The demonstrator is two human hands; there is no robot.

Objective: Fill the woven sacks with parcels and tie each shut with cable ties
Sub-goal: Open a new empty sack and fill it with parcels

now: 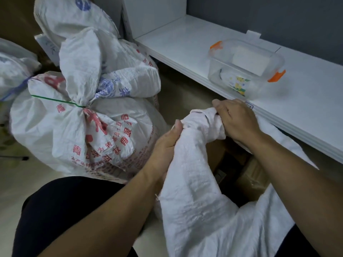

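A plain white woven sack (200,204) lies across my lap, its mouth bunched up between my hands. My left hand (168,143) grips the gathered cloth from the left, thumb up. My right hand (235,119) clutches the twisted end of the sack from the right. Brown cardboard parcels (248,175) show inside the sack's opening under my right forearm. To the left stands a full sack with red print (78,138), its neck closed by a green cable tie (55,101).
Another stuffed sack (118,71) leans behind the tied one, and a third with a blue tie (13,71) sits at the far left. A white shelf (185,47) runs along the right, carrying a clear plastic box with orange clips (246,69). Beige floor lies between.
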